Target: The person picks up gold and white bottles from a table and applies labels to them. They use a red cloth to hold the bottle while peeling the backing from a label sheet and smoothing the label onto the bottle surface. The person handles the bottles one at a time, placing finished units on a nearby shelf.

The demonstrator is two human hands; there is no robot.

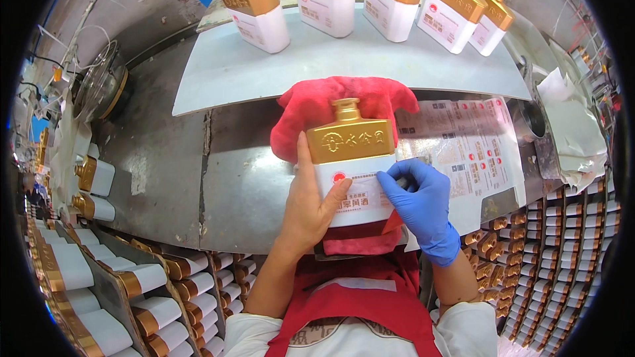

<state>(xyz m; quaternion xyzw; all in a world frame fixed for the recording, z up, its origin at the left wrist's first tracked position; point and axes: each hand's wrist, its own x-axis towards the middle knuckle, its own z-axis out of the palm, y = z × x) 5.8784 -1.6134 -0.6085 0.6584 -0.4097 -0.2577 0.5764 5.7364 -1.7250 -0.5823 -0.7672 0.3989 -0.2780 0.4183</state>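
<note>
One handheld bottle [352,147], neck [347,111] pointing away, long axis leaning slightly left

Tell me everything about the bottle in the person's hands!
This bottle has a shiny gold top with raised characters, a narrow neck and a white body with a red mark and printing; material unclear. It leans back on red cloth, neck pointing away. The left hand holds its left side; the gloved right hand touches its right edge.

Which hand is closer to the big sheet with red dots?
Right. The gloved right hand is beside the left part of the sheet; the bare left hand is farther away, holding the left side of the bottle.
</note>
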